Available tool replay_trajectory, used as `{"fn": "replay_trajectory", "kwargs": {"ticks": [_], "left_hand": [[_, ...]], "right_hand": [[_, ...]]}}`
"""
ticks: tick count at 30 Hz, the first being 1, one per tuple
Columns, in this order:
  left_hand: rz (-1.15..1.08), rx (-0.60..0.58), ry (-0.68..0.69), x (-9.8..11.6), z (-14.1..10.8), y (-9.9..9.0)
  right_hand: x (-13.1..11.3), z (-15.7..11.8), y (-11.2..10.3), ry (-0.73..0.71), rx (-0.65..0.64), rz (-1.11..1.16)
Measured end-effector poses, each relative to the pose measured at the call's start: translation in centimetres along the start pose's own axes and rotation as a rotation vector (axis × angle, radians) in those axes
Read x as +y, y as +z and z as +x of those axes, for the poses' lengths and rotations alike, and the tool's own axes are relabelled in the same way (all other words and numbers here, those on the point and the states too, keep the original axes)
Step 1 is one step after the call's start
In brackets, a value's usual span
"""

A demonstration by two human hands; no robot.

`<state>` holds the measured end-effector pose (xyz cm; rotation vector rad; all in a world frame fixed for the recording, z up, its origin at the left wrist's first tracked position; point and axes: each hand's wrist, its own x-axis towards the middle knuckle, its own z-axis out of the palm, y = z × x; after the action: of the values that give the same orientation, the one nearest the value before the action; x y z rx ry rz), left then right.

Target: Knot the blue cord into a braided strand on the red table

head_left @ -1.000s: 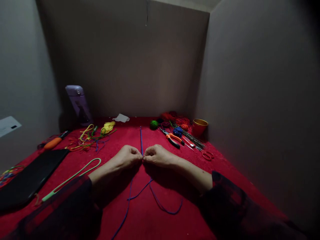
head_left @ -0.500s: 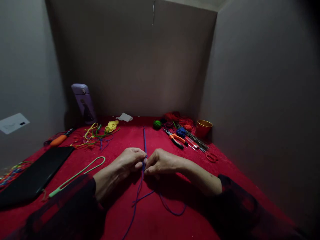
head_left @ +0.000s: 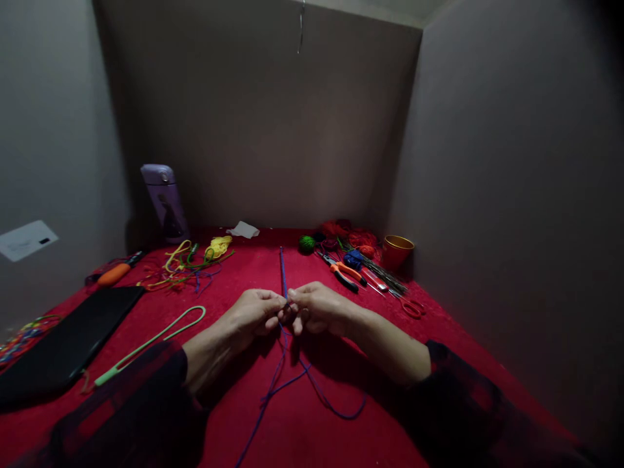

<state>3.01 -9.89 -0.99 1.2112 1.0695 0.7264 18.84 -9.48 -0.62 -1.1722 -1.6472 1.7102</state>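
Note:
A blue-purple cord (head_left: pixel 283 273) runs from a fixed point at the back of the red table down to my hands. My left hand (head_left: pixel 258 312) pinches it between thumb and fingertips. Close against it from the right, my right hand (head_left: pixel 316 309) also closes its thumb and fingertips on the cord. The exact spot between the fingertips is partly hidden. Below the hands, loose ends of the cord hang and lie in curves on the cloth, one reaching toward the front edge and another looping right.
Left lie a black tablet-like slab (head_left: pixel 82 338), a pale green cord loop (head_left: pixel 146 348), an orange-handled tool (head_left: pixel 114 274) and yellow yarn (head_left: pixel 218 247); a purple bottle (head_left: pixel 166 201) stands behind. Right are pliers (head_left: pixel 344 270), red scissors (head_left: pixel 412 307), yarn balls (head_left: pixel 307 243) and a red cup (head_left: pixel 397 250).
My right hand has shifted slightly up, its thumb now at the cord beside my left fingertips. The loose ends below have swung a little.

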Motion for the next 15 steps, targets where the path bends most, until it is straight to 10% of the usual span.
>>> {"fn": "replay_trajectory", "kwargs": {"ticks": [15], "left_hand": [[0.549, 0.151, 0.118, 0.57, 0.33, -0.52]], "right_hand": [[0.36, 0.50, 0.63, -0.025, 0.190, -0.300]]}}
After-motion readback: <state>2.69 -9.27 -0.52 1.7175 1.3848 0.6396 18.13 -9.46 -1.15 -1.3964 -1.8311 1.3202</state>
